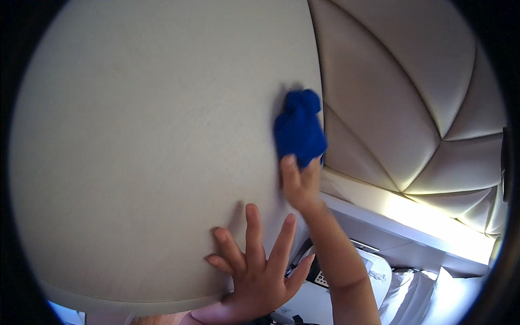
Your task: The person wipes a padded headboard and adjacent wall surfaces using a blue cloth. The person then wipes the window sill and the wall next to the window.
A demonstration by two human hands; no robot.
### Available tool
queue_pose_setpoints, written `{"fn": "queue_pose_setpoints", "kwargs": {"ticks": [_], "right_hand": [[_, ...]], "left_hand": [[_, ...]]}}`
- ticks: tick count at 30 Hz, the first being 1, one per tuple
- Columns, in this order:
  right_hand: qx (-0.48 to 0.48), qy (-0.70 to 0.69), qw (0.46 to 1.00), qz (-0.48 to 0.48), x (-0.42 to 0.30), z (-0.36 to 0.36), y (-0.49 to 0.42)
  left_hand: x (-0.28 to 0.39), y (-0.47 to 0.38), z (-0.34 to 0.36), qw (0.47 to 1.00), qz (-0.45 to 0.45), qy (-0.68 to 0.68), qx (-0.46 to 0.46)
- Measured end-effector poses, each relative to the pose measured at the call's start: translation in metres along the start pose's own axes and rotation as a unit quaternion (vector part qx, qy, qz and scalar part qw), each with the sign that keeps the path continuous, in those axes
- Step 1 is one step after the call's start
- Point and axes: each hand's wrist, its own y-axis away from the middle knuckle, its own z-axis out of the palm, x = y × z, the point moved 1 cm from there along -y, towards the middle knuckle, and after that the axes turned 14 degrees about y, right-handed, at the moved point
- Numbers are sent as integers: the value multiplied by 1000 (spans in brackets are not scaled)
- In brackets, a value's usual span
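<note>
My right hand (304,187) presses a bunched blue cloth (300,128) against a smooth cream panel (142,142), close to the panel's right edge. The cloth covers most of its fingers; the thumb shows on the left side. Below and to the left, my left hand (260,268) has its fingers spread over the lower part of the same panel. Shadows lie close beside its fingertips, though I cannot tell whether all of them touch. It holds nothing.
Padded, leather-like panelling (378,89) with curved seams adjoins the cream panel on the right. A lit ledge (438,227) runs below it. Lower right are a nightstand-like surface (304,302), a dark device with buttons (321,279) and a white pillow (455,296).
</note>
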Motion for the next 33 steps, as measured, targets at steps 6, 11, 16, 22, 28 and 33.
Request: {"fn": "queue_pose_setpoints", "kwargs": {"ticks": [6,11,16,22,28,33], "right_hand": [[34,101,994,-2,55,-10,-43],[8,30,989,146,4,-9,-44],[9,0,998,-69,-35,-8,-30],[29,68,997,-17,-18,-10,-79],[73,70,991,83,-24,-12,-113],[58,85,994,-35,-73,-4,-75]], "left_hand": [[-2,0,10,999,35,-13,9],[-6,0,-6,994,45,94,-3],[-1,1,-7,994,40,104,-4],[6,-8,-18,987,-21,141,-73],[3,12,-20,982,91,167,10],[-4,31,-58,978,135,152,40]]}}
